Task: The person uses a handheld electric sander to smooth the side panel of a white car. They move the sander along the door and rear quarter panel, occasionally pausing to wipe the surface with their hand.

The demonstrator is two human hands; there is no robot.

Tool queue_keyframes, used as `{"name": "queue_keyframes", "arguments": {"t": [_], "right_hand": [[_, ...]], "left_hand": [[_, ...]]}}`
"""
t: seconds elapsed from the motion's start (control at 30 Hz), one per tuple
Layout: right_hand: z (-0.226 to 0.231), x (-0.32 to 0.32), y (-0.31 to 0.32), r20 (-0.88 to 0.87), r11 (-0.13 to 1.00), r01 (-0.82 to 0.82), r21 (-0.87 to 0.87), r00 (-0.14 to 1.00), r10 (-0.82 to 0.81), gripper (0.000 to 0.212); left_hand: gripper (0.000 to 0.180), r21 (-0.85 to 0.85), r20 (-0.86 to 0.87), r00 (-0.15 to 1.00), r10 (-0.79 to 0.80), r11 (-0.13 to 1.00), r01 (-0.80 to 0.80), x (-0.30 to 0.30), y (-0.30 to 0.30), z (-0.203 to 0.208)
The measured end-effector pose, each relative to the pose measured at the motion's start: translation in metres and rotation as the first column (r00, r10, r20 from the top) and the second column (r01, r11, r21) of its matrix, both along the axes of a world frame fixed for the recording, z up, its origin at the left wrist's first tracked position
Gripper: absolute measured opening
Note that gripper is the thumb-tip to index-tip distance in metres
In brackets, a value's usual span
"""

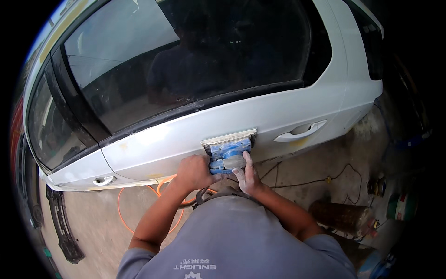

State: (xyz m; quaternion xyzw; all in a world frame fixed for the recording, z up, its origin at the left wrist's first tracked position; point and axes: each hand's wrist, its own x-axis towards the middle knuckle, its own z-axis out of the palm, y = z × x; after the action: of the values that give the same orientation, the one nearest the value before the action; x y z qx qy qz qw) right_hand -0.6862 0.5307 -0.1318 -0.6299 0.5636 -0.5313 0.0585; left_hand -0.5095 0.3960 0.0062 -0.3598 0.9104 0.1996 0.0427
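Both my hands hold a dusty blue and grey power sander against the side of a white car door. My left hand wraps round the sander's left side. On its right side is my right hand, fingers dusted white and curled about the grey part of the body. The sander's flat rectangular pad lies against the door panel below the window, left of a white door handle. Yellowish patches mark the paint near the handle and along the lower door edge.
An orange hose loops on the concrete floor at left, near a long black car part. To the right, a dark cable runs over the floor towards a rusty cylinder and a green container.
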Motion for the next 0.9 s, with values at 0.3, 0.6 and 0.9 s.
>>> {"name": "queue_keyframes", "arguments": {"t": [0.3,0.6,0.9], "right_hand": [[-0.038,0.007,0.004,0.097,0.996,-0.086,0.004,0.992,0.085,0.077],[-0.061,0.009,0.008,0.085,0.996,-0.077,0.051,0.994,0.073,0.076],[-0.065,0.007,-0.004,-0.008,0.986,-0.027,-0.163,1.0,0.026,0.078]], "left_hand": [[0.072,-0.002,0.012,1.0,-0.002,1.0,0.002,0.009,0.004,-0.037],[0.069,0.002,0.095,0.995,-0.01,1.0,0.01,0.01,0.009,-0.057],[0.068,-0.03,0.021,1.0,-0.012,0.999,0.013,0.009,0.007,-0.052]]}}
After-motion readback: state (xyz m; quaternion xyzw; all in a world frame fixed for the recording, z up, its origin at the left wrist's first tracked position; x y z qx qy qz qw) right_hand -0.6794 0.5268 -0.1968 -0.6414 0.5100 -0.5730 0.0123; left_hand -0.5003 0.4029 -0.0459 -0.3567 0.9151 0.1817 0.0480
